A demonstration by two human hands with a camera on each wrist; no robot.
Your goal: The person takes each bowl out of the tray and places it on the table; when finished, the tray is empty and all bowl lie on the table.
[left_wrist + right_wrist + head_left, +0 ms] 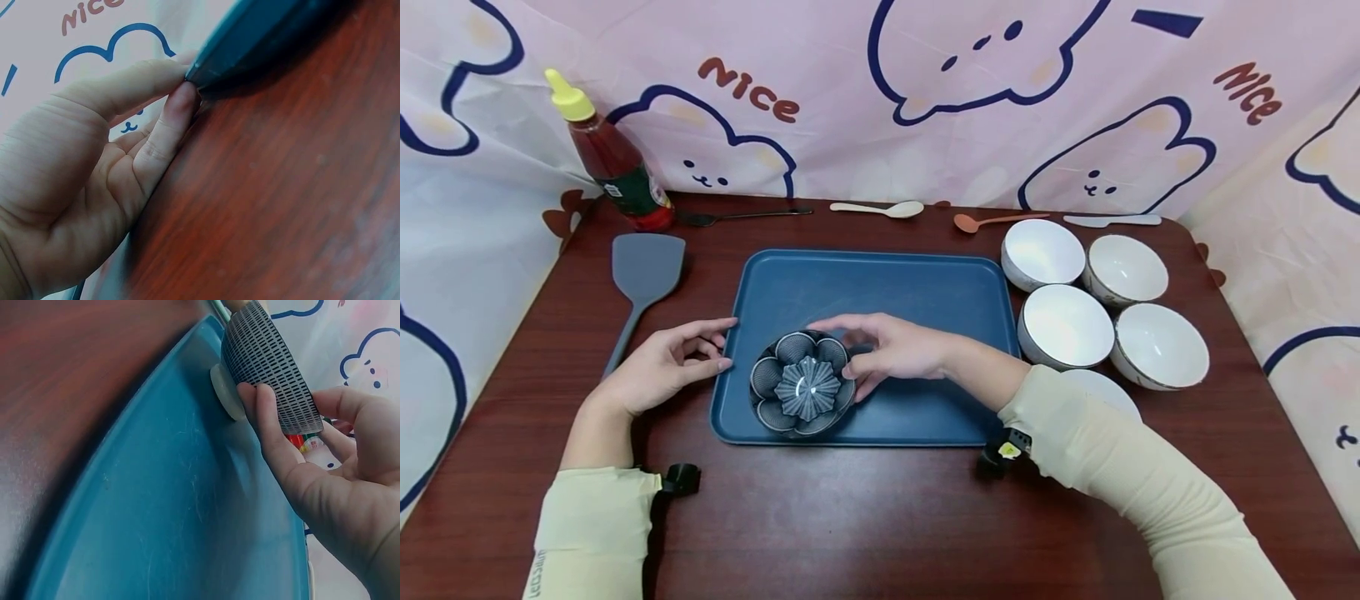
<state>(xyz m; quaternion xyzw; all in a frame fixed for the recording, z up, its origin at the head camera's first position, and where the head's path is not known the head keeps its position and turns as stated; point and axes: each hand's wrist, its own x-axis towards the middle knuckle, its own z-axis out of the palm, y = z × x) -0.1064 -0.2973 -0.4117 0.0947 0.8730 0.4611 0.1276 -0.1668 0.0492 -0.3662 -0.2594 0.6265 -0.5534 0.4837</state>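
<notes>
A dark patterned bowl [802, 387] with a flower design inside is at the left part of the blue tray [917, 292]. My right hand [898, 350] grips its right rim. The right wrist view shows the bowl's dotted outer wall [265, 369] between thumb and fingers, its pale foot [226, 392] at the tray surface; whether it touches is hard to tell. At the tray's left edge is my left hand [658, 364]. In the left wrist view its thumb and a finger pinch the tray's rim [206, 69].
Several white bowls [1066, 327] stand close together right of the tray. A grey spatula [646, 267] and a red sauce bottle [617, 171] are at left. Along the back lie a black utensil [737, 216], a cream spoon [887, 209], an orange spoon [985, 222] and a white knife [1108, 221].
</notes>
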